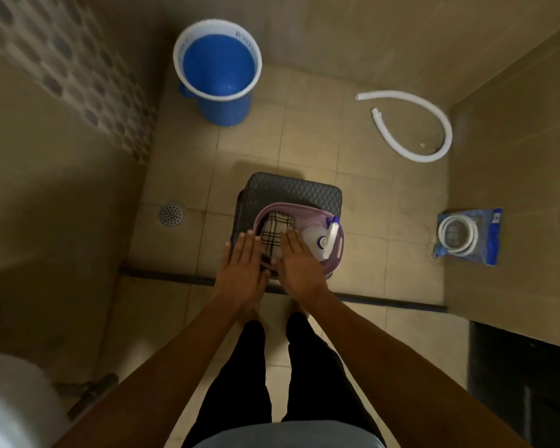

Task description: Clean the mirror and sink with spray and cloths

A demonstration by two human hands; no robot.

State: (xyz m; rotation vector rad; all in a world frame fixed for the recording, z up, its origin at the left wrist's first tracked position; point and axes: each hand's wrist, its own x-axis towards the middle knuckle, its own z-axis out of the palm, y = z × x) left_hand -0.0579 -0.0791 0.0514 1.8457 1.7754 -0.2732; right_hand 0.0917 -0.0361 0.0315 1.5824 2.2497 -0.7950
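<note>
A lilac plastic basket [338, 245] sits on a dark woven stool [291, 189] on the bathroom floor. Inside it lie a folded checked cloth [274, 232] on the left and a white spray bottle [317, 239] with a blue-and-white trigger on the right. My left hand [241, 273] hovers flat over the basket's left rim, fingers straight and apart. My right hand [299, 265] is spread over the basket's middle, between cloth and bottle. Neither hand holds anything. No mirror or sink is in view.
A blue bucket [219, 72] with a white rim stands at the back. A white corrugated hose [434, 124] curls on the floor at right, near a bagged coiled hose [467, 236]. A floor drain [171, 215] lies left; a white fixture [10, 402] fills the bottom-left corner.
</note>
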